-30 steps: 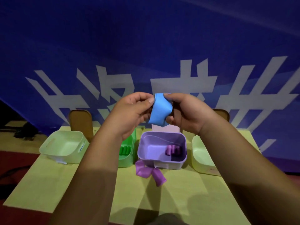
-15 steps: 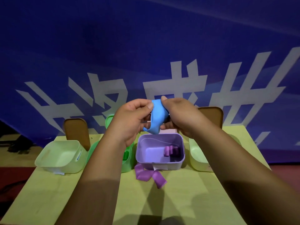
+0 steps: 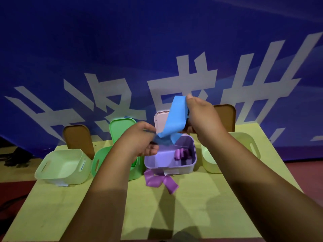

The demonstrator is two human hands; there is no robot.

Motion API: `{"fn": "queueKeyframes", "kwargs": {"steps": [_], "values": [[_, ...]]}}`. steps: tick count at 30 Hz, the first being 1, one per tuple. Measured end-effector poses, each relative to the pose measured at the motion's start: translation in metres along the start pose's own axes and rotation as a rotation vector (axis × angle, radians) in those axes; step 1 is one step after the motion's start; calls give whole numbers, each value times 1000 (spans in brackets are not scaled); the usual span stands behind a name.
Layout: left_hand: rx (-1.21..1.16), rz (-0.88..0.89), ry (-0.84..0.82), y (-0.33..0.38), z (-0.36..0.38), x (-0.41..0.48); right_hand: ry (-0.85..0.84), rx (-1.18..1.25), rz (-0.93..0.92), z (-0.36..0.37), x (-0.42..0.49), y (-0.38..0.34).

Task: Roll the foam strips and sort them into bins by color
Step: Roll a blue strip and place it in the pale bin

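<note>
A blue foam strip [image 3: 176, 117] hangs stretched between my hands above the bins. My right hand [image 3: 201, 117] pinches its upper end, and my left hand [image 3: 139, 138] pinches the lower end. Below them stands a purple bin [image 3: 153, 163] with several rolled purple strips [image 3: 182, 153] inside. A loose purple strip [image 3: 160, 179] lies on the table in front of that bin. A green bin [image 3: 97, 161], partly hidden by my left arm, stands to its left.
A pale green bin [image 3: 61, 165] stands at the far left and a yellow-green bin [image 3: 251, 145] at the right, on a yellow-green table [image 3: 192, 206]. Lids lean behind the bins: brown [image 3: 76, 137], green [image 3: 120, 128], pink [image 3: 161, 121], brown [image 3: 225, 116]. A blue banner hangs behind.
The blue strip has been drawn out longer: my right hand rose with one end while my left hand dropped with the other. The camera view shifted slightly.
</note>
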State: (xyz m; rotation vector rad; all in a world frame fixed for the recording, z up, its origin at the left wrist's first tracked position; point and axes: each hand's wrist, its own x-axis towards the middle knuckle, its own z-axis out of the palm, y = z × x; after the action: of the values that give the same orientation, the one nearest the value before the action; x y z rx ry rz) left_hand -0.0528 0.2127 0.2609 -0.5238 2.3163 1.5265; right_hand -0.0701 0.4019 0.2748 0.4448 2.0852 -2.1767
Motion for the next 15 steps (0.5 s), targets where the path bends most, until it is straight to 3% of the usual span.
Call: {"fn": "queueKeyframes", "kwargs": {"steps": [4,9,15], "values": [[275,170,-132,-1,2,-3,-53,157,113,3,0,2],[329,272,-206,8,-7,-17,-141,386,169,4,-4,-3],[33,452,-197,13,-14,-30,-217,540,243,-1,-2,1]]}}
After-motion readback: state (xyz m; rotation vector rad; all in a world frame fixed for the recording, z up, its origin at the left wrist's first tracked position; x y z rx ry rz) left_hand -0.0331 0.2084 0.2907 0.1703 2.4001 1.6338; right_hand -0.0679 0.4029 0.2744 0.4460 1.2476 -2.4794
